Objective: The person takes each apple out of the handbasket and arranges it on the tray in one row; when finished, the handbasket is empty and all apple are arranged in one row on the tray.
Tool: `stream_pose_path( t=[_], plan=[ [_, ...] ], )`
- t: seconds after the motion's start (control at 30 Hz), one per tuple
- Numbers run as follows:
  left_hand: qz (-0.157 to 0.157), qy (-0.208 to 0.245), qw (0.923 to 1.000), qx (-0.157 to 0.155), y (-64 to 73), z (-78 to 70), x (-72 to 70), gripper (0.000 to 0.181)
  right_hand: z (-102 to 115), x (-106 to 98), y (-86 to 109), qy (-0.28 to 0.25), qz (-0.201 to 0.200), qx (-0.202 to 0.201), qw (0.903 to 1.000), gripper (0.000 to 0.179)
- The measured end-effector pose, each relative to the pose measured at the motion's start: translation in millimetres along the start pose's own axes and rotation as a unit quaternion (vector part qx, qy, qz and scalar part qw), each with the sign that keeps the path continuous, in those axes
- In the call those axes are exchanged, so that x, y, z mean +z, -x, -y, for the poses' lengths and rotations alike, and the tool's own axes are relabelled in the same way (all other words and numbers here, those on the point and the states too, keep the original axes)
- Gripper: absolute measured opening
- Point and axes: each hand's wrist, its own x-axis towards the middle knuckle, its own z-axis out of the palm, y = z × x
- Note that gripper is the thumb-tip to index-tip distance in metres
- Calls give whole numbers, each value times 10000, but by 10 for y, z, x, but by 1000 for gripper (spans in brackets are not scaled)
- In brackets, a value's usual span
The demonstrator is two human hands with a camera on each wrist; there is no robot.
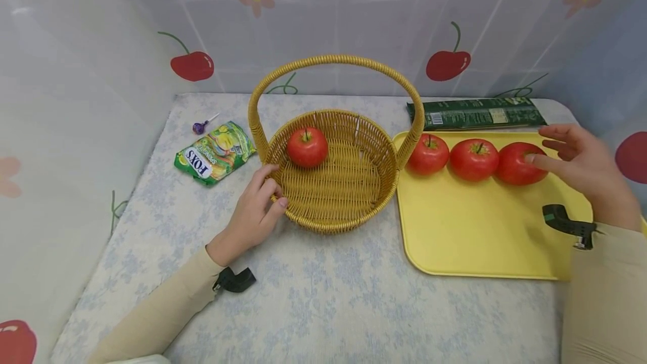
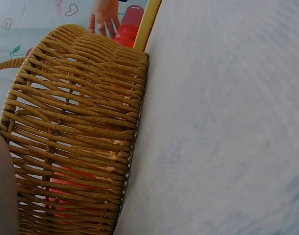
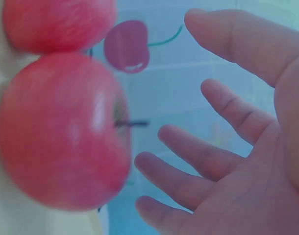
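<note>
A yellow wicker basket (image 1: 333,226) with a tall arched handle stands mid-table. One red apple (image 1: 307,148) lies inside it, on the left. My left hand (image 1: 255,209) holds the basket's left front rim, fingers bent over the edge; the left wrist view shows mostly the woven side (image 2: 76,122). To the right, three red apples sit in a row along the back of a yellow tray (image 1: 470,235): a left apple (image 1: 429,156), a middle apple (image 1: 474,160) and a right apple (image 1: 518,167). Beside the rightmost apple, my right hand (image 3: 237,161) hovers with fingers spread, apart from it.
A green FOX'S sweet bag (image 1: 216,153) and a purple lollipop (image 1: 200,127) lie left of the basket. Behind the tray lies a long dark green packet (image 1: 475,113). Patterned curtain walls (image 1: 333,21) border the cloth-covered table (image 1: 323,296).
</note>
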Motion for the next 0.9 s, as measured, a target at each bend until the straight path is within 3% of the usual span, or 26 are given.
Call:
stream_pose_path(
  t=[0.23,0.47,0.67,0.9],
  plan=[
    [-8,30,10000,2,-15,6,5,61,279,11,103,-130,-241,-185,9995,46],
    [26,46,10000,-46,-13,21,9,60,547,22,250,-259,-284,-922,9950,49],
    [-5,36,10000,-74,7,26,2,61,791,100,374,-568,7,-1744,9830,46],
    [6,48,10000,-21,8,36,15,61,1112,276,517,-421,696,-2410,9671,48]
  ],
)
